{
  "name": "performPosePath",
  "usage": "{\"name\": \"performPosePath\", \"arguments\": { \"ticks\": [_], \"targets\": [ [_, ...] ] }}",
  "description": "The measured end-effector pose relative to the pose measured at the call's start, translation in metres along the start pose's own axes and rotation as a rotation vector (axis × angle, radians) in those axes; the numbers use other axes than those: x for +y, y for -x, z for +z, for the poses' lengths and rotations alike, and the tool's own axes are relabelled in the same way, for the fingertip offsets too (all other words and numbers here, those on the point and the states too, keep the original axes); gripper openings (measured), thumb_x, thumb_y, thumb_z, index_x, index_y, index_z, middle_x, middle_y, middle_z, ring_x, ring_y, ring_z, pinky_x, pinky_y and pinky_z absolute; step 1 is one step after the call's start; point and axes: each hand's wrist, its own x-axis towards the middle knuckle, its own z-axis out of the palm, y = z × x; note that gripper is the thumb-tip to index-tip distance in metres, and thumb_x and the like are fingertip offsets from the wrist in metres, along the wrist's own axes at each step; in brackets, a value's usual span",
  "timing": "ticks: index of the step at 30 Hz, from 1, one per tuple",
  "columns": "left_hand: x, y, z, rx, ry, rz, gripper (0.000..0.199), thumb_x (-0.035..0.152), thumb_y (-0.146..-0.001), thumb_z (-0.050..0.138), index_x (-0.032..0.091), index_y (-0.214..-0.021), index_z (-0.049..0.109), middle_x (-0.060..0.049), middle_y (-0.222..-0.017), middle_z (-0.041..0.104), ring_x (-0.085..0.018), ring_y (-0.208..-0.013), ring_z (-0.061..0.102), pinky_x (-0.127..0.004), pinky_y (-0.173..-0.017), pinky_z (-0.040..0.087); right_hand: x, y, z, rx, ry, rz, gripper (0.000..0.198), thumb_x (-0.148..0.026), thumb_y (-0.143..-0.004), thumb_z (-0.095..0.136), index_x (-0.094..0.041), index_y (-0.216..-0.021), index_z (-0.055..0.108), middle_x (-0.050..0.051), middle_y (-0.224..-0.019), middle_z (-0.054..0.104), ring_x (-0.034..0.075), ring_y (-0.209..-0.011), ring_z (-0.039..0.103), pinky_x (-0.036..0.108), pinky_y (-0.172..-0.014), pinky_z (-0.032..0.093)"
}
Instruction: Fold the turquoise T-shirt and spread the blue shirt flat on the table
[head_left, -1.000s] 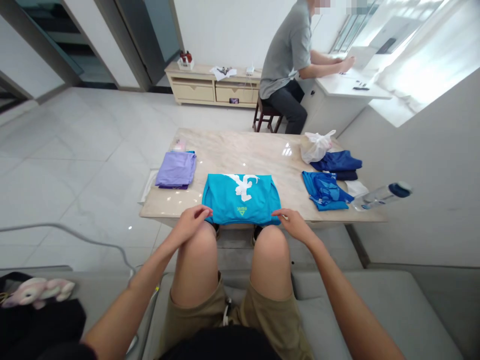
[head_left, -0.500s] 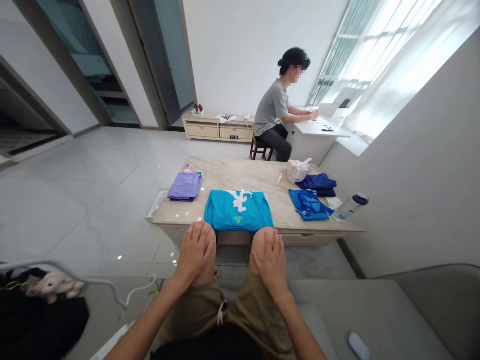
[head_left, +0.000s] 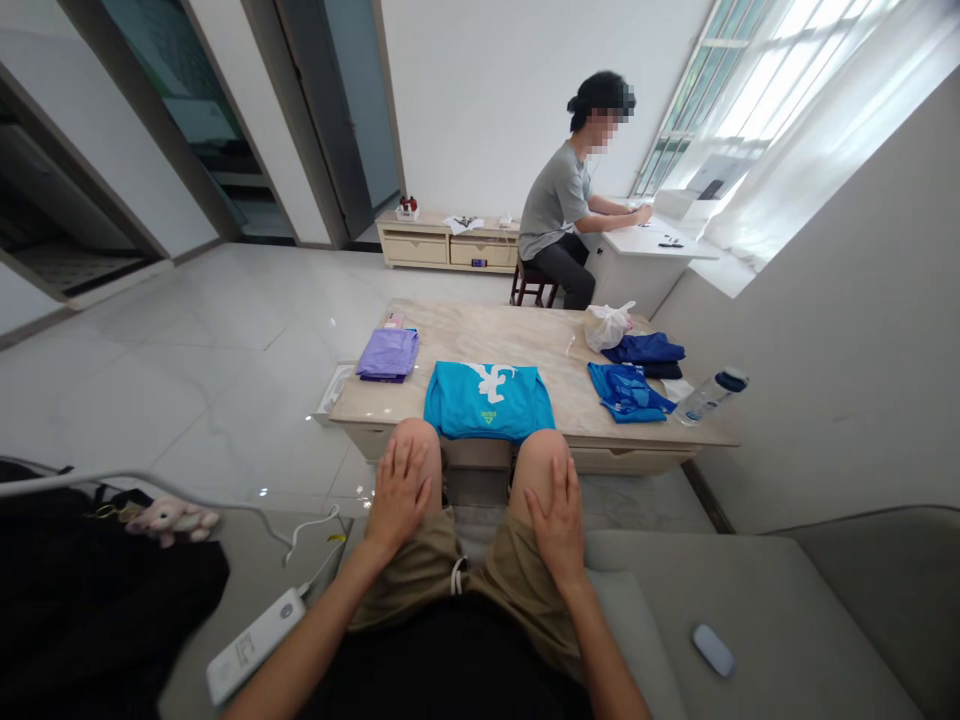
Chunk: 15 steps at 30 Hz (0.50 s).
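My left hand [head_left: 401, 497] rests flat on my left knee, fingers spread and nothing held. On the right knee lies my right hand [head_left: 556, 517], likewise spread and bare. Just beyond both knees, a folded turquoise T-shirt [head_left: 487, 403] with a white figure print lies at the front edge of the low table [head_left: 517, 335]. Neither hand touches it. A folded purple garment [head_left: 388, 353] sits at the table's left end. Toward the right are a folded blue garment [head_left: 628, 390] with a print and a dark blue stack [head_left: 643, 348] behind it.
A clear water bottle [head_left: 709, 398] and a white plastic bag [head_left: 609, 326] stand at the table's right. A person [head_left: 559, 200] sits writing at a white desk [head_left: 649, 242]. On the sofa [head_left: 697, 575] lie a white mouse [head_left: 713, 650], a power bank [head_left: 255, 645] with cable, and a black bag [head_left: 97, 600].
Both hands have slid slightly back from the kneecaps toward my thighs. My view has shifted a little, so more of the power bank shows. The folded clothes lie as before.
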Motion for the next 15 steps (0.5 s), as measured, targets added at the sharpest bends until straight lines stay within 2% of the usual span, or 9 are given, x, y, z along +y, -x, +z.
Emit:
{"name": "performPosePath", "arguments": {
  "ticks": [5,10,15],
  "targets": [
    [-0.0089,-0.0036,0.0089,0.017,0.022,-0.018,0.061,0.027,-0.107,0.052,0.015,-0.166,0.049,-0.017,-0.179,0.036,-0.041,-0.169,0.024,-0.058,-0.13,0.036,-0.0005,-0.0041,-0.0007,-0.008,-0.01,0.005,0.078,-0.065,-0.11,0.047,-0.024,-0.175,0.032,0.017,-0.179,0.03,0.037,-0.16,0.039,0.058,-0.125,0.044],
    [-0.0098,0.0036,0.0088,0.053,0.053,0.004,0.062,0.027,-0.107,0.051,0.015,-0.168,0.046,-0.016,-0.181,0.032,-0.039,-0.17,0.021,-0.058,-0.132,0.033,0.0025,0.001,-0.0032,0.016,-0.018,-0.006,0.076,-0.062,-0.111,0.047,-0.026,-0.176,0.031,0.016,-0.18,0.029,0.035,-0.161,0.038,0.057,-0.127,0.043],
    [-0.0097,0.0032,0.0089,0.037,0.09,-0.029,0.065,0.029,-0.107,0.051,0.016,-0.17,0.043,-0.016,-0.182,0.03,-0.039,-0.17,0.021,-0.057,-0.134,0.032,0.0092,-0.0004,-0.0048,-0.011,-0.001,0.01,0.078,-0.063,-0.11,0.046,-0.025,-0.176,0.03,0.016,-0.179,0.03,0.036,-0.161,0.038,0.058,-0.126,0.042]
  ]
}}
